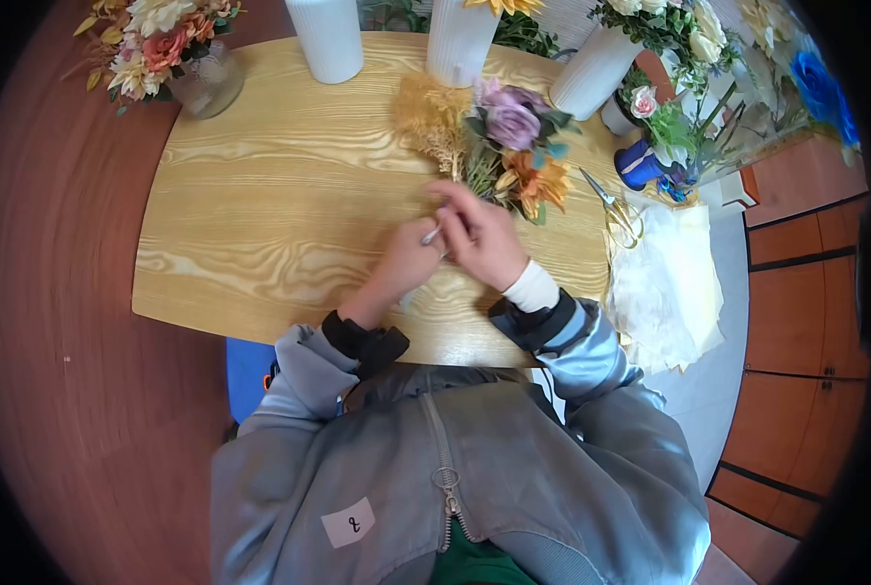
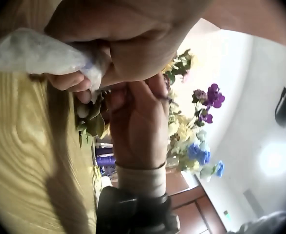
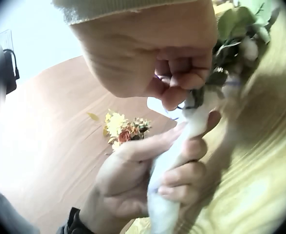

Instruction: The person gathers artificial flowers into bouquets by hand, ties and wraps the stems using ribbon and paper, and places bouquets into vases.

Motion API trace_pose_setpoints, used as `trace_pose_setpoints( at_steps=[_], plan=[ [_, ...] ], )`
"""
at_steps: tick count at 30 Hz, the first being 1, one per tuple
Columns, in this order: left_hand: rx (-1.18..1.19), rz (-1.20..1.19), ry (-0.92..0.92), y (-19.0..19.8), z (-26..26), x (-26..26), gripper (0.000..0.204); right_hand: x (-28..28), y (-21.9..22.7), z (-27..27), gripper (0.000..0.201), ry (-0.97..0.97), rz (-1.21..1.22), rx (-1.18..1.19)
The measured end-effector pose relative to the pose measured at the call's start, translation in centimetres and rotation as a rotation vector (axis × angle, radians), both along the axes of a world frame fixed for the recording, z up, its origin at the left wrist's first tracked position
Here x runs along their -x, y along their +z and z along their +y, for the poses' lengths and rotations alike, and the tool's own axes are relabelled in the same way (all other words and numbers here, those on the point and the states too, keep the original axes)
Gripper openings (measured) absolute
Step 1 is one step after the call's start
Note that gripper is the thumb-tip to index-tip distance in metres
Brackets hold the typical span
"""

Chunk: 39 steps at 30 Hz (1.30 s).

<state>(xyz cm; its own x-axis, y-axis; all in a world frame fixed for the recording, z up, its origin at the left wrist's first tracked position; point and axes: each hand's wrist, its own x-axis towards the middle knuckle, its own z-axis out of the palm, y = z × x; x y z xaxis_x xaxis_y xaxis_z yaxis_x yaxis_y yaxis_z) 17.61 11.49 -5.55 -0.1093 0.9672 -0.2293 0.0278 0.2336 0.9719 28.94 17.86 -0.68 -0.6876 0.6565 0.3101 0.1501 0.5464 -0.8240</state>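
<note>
A bouquet lies on the wooden table, with a purple rose point(image 1: 511, 125), an orange flower point(image 1: 535, 182) and fluffy yellow grass point(image 1: 429, 115). Its stem end is covered in a white wrap point(image 3: 168, 180). My left hand point(image 1: 408, 257) grips this wrapped handle, thumb along one side and fingers curled around the other. Right above it, at the wrap's upper end, my right hand point(image 1: 484, 240) has its fingers curled in close to the stems and pinches a thin dark strand point(image 3: 181, 107). Green leaves point(image 3: 235, 24) stick out beyond the right hand.
Gold-handled scissors point(image 1: 622, 219) lie right of the bouquet, beside a stack of white sheets point(image 1: 664, 283). White vases point(image 1: 326, 39) stand along the far edge. A glass vase of flowers point(image 1: 206, 83) is at the far left, a blue pot point(image 1: 636, 164) at the right.
</note>
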Motion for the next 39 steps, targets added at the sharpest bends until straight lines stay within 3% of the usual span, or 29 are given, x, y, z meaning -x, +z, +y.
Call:
trace_pose_setpoints(
  at_steps=[1,3,4,5,6,7,8,9,11,13,15,18,27,31,34,36,37,39],
  plan=[
    [0.000,-0.001,-0.006,-1.0,0.3,-0.4,0.016,0.2,0.1,-0.1,0.024,0.072,-0.008,-0.170],
    [-0.345,0.076,0.080,-1.9,0.8,-0.6,0.016,0.3,-0.9,0.5,0.025,0.118,0.031,-0.295],
    [-0.344,0.078,0.082,-2.3,0.6,-0.4,0.016,0.3,-1.3,0.6,0.025,0.167,0.071,-0.421],
    [-0.190,0.020,0.081,-1.3,0.3,-0.1,0.016,-0.2,-1.1,0.7,0.025,0.170,0.072,-0.421],
    [-0.036,-0.040,0.079,-0.5,0.1,0.0,0.015,-1.1,-0.8,0.7,0.025,0.090,0.103,-0.016],
    [-0.037,-0.043,0.082,-0.1,0.1,0.1,0.015,-1.5,-0.6,0.7,0.025,0.008,0.128,0.389],
    [0.017,-0.126,0.093,0.3,0.2,0.2,0.015,-1.3,-1.0,1.0,0.027,0.015,0.399,0.480],
    [0.071,-0.209,0.103,0.4,0.2,0.3,0.015,-1.5,-1.1,1.1,0.027,0.019,0.397,0.479],
    [0.075,-0.247,0.123,0.4,0.2,0.3,0.015,-2.6,-1.1,0.9,0.030,-0.067,0.234,0.254],
    [0.082,-0.284,0.135,0.3,0.2,0.2,0.015,-2.9,-1.7,0.8,0.029,-0.123,0.220,0.325],
    [0.073,-0.315,0.088,0.3,0.3,0.3,0.017,-3.0,-2.4,1.0,0.022,-0.216,0.139,0.210],
    [0.044,-0.281,0.082,0.2,0.3,-0.1,0.015,-2.6,-1.7,0.6,0.014,-0.167,-0.044,-0.002],
    [-0.033,-0.029,0.127,0.8,0.0,-0.9,0.014,-1.6,-1.4,0.4,0.012,-0.181,-0.154,-0.368],
    [-0.062,0.051,0.099,0.7,0.1,-0.9,0.014,-1.5,-1.2,0.8,0.009,-0.187,-0.260,-0.275],
    [-0.032,0.149,0.103,0.4,0.3,-0.7,0.015,-1.6,-1.0,1.7,0.011,-0.059,-0.305,-0.211],
    [0.037,-0.120,0.099,0.5,0.4,-0.5,0.019,-2.1,-1.0,2.3,0.013,0.091,-0.323,-0.225],
    [0.036,-0.120,0.103,0.7,0.4,-0.3,0.019,-2.4,-1.1,2.6,0.013,0.095,-0.322,-0.227],
    [0.051,-0.425,0.040,1.8,0.4,0.1,0.027,-3.0,-1.0,3.1,0.013,0.185,-0.301,-0.218]
  ],
)
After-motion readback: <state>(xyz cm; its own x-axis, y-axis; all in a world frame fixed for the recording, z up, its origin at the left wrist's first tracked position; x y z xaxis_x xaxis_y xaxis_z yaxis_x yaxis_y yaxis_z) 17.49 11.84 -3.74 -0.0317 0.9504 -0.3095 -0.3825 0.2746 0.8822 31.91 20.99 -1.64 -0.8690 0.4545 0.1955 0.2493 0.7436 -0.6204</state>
